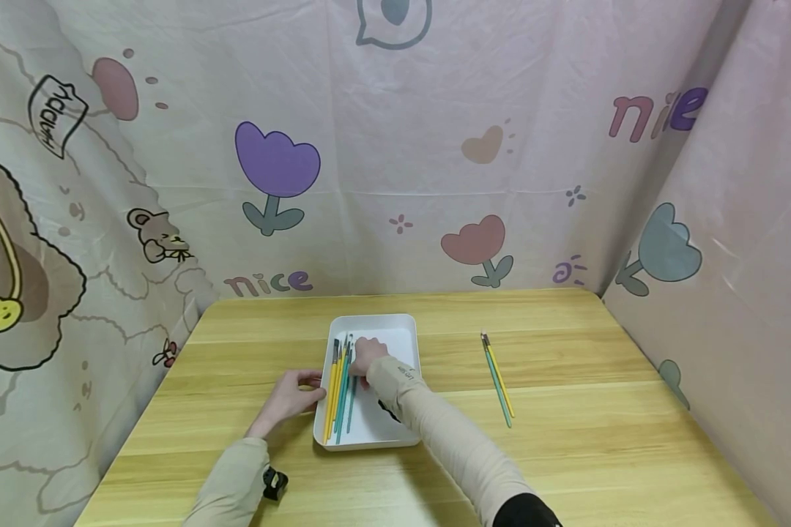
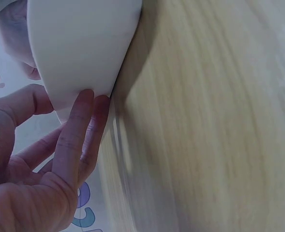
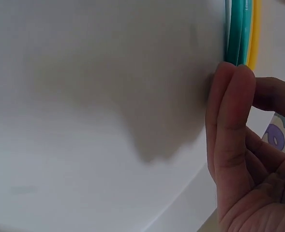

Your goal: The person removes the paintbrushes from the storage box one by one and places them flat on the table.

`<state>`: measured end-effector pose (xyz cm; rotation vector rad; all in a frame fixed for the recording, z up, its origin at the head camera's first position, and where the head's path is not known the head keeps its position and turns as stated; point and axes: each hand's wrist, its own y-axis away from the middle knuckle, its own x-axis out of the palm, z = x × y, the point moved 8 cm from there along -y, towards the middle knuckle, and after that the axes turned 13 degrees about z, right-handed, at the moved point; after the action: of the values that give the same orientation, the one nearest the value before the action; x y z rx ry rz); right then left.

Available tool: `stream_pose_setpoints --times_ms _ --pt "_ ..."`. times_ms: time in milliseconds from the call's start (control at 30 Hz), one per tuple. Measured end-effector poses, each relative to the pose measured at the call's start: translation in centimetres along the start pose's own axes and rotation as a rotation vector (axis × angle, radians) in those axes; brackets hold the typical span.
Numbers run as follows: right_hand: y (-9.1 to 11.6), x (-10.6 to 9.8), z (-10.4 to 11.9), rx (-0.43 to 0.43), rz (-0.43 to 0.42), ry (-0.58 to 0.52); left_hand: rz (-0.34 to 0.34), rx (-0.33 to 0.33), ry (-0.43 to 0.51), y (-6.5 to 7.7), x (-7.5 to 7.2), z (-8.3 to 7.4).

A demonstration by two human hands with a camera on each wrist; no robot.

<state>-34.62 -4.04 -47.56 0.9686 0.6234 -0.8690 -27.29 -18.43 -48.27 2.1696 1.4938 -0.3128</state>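
A shallow white tray [image 1: 395,337] lies on the table. Several yellow paintbrushes [image 1: 332,391] and teal paintbrushes [image 1: 343,395] lie lengthwise along its left side, bristle ends away from me. My right hand [image 1: 369,355] reaches into the tray, and its thumb and fingertips pinch a teal paintbrush [image 3: 235,34] at the right of the bunch; the fingers hide part of the grip. At the tray's left wall, my left hand [image 1: 293,395] touches the outside with extended fingers [image 2: 74,125]. The thumb side lies close to the rim.
To the right of the tray, a teal paintbrush [image 1: 497,388] and a yellow paintbrush [image 1: 501,377] lie side by side on the wooden table [image 1: 600,439]. A printed cloth curtain [image 1: 382,146] hangs behind the table and along both sides.
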Motion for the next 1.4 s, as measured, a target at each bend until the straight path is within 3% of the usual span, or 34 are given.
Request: stream_pose_setpoints --times_ms 300,667,1400 --pt "0.6 -0.4 -0.1 0.013 -0.019 0.009 -0.002 -0.013 0.01 0.0 0.1 0.0" --pt "-0.2 -0.2 -0.4 0.04 -0.013 0.034 -0.002 -0.007 0.026 -0.1 0.1 0.1" --pt "0.5 -0.2 -1.5 0.054 0.027 -0.121 -0.012 0.001 -0.013 0.1 0.1 -0.2"
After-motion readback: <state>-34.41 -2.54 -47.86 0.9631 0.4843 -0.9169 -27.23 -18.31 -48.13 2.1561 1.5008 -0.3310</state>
